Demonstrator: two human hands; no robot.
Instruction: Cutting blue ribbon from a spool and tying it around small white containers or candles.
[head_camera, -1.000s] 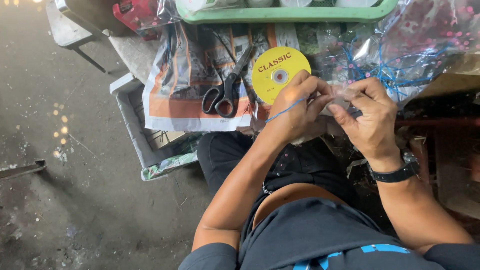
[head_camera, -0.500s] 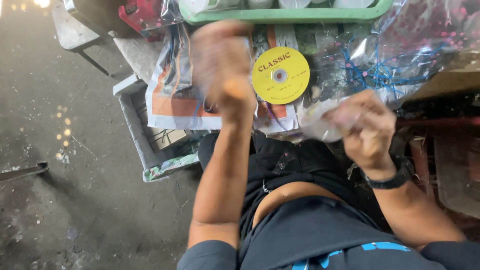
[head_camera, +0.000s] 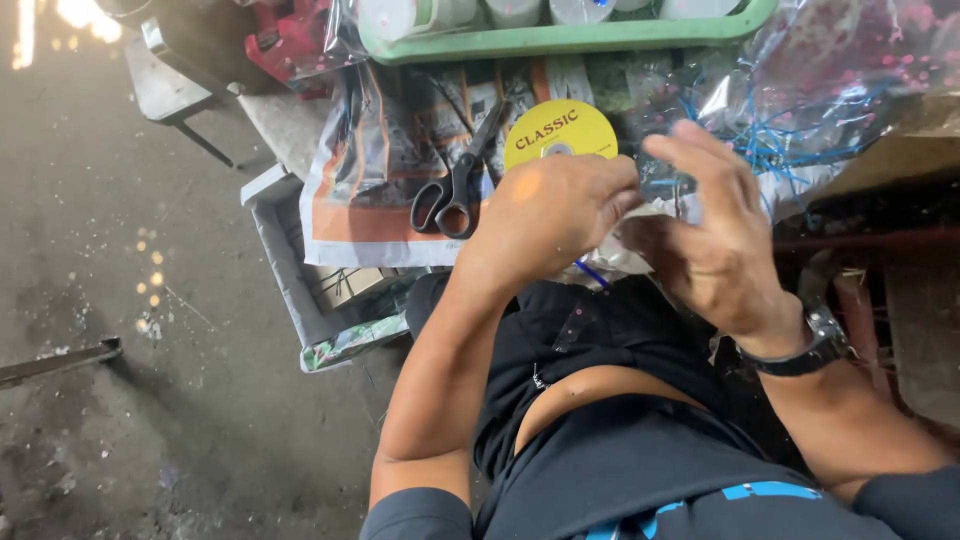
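Observation:
My left hand (head_camera: 555, 215) is curled over a small clear plastic packet (head_camera: 625, 255) above my lap, and a thin blue strand (head_camera: 590, 272) hangs just below its fingers. My right hand (head_camera: 710, 235), with a dark watch on the wrist, holds the same packet from the right, its upper fingers spread and blurred. Just beyond the hands a yellow disc (head_camera: 560, 130) lies on a printed newspaper sheet (head_camera: 360, 190), with black scissors (head_camera: 460, 185) beside it to the left.
A green tray (head_camera: 560, 40) with white rolls stands at the top. Clear plastic bags with blue cord (head_camera: 800, 110) pile at the upper right. A grey crate (head_camera: 290, 270) sits under the newspaper, a red object (head_camera: 285, 45) at the top left, dirty concrete floor on the left.
My left hand, raised up over the newspaper half a second ago, has come back down to the packet. My right hand has opened its upper fingers.

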